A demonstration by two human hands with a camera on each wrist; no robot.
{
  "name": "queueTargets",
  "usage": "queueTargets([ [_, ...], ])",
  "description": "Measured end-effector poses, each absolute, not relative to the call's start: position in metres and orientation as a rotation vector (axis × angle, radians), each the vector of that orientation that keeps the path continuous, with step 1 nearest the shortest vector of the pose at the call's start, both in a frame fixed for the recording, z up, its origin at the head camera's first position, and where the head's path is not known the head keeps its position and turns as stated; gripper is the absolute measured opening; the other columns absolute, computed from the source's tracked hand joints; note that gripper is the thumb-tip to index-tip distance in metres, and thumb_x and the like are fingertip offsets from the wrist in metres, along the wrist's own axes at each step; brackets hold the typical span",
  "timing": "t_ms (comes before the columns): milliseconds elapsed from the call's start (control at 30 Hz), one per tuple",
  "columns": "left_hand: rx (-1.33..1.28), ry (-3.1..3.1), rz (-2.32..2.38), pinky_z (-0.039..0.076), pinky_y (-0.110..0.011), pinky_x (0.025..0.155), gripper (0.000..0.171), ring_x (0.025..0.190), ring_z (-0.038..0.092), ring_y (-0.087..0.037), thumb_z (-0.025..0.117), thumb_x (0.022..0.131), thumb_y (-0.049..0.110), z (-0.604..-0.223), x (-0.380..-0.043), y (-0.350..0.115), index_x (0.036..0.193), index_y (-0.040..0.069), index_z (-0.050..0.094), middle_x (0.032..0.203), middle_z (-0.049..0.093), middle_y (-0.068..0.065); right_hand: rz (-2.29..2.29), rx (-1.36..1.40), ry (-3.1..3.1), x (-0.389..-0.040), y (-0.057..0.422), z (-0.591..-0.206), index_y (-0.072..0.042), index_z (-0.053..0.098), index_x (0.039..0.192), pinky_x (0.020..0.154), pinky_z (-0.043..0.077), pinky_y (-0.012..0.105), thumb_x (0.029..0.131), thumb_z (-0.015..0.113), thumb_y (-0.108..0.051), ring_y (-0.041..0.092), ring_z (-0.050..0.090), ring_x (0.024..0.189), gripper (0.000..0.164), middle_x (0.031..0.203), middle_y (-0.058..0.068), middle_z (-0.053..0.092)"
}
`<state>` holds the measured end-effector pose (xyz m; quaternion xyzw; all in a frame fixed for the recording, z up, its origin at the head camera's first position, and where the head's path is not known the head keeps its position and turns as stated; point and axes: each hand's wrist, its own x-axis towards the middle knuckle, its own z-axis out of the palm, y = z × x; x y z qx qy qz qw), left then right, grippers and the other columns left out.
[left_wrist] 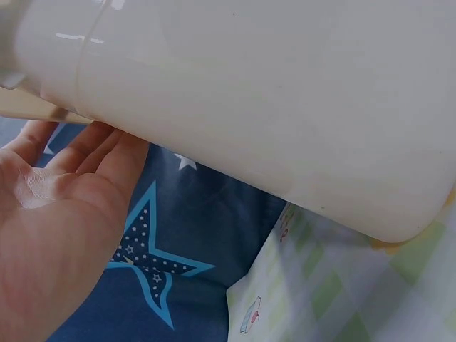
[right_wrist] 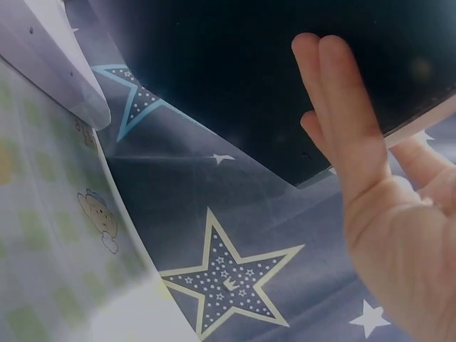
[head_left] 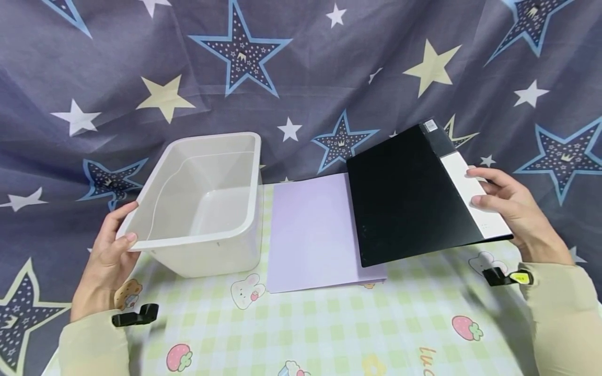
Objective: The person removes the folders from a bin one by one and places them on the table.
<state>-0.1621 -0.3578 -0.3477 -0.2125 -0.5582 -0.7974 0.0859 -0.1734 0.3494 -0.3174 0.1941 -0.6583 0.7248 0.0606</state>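
Note:
A white plastic bin (head_left: 202, 256) stands at the left of the table, its inside bare. My left hand (head_left: 110, 250) holds its left rim at the near corner, the thumb over the edge. Seen from the left wrist, the bin's wall (left_wrist: 285, 100) fills the upper part and the fingers (left_wrist: 114, 153) reach up to the rim. At the right, my right hand (head_left: 517, 214) grips a black folder (head_left: 409, 203) by its spine with a white label, holding it tilted. Some fingers (right_wrist: 349, 107) lie against its underside. The folder's left part overlaps a light purple folder (head_left: 310, 235) lying on the table.
A green and white checked cloth with cartoon prints covers the table (head_left: 329, 324). Behind it hangs a dark blue curtain (head_left: 301, 94) with stars. Black wrist cameras are strapped at both sleeves.

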Motion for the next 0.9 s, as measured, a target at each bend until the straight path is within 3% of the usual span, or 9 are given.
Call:
queueTargets([
  [433, -0.688, -1.628, -2.399, 0.050, -0.024, 0.082, 0.056, 0.103, 0.055, -0.018, 0.038, 0.089, -0.013, -0.346, -0.162, -0.357, 0.143, -0.002, 0.031, 0.126, 0.050, -0.011, 2.232, 0.610, -1.984, -0.175, 0.362, -0.320, 0.004, 0.049, 0.130, 0.058, 0.050, 0.019, 0.086, 0.046, 0.022, 0.007, 0.063, 0.076, 0.047, 0.099, 0.003, 0.065],
  [667, -0.653, -1.639, -2.402, 0.050, -0.024, 0.080, 0.056, 0.102, 0.056, -0.018, 0.038, 0.089, -0.013, -0.346, -0.161, -0.357, 0.144, 0.000, 0.031, 0.125, 0.050, -0.009, 2.435, 0.642, -1.891, -0.175, 0.369, -0.322, 0.003, 0.045, 0.133, 0.057, 0.055, 0.030, 0.088, 0.038, 0.025, 0.019, 0.070, 0.077, 0.050, 0.102, 0.009, 0.067],
  [900, -0.624, -1.667, -2.373, 0.050, -0.023, 0.082, 0.057, 0.103, 0.056, -0.018, 0.040, 0.090, -0.011, -0.347, -0.162, -0.357, 0.145, 0.000, 0.030, 0.125, 0.051, -0.008, 2.372, 0.639, -1.929, -0.177, 0.374, -0.325, 0.004, 0.047, 0.132, 0.053, 0.053, 0.025, 0.088, 0.040, 0.024, 0.013, 0.067, 0.071, 0.048, 0.096, 0.006, 0.065],
])
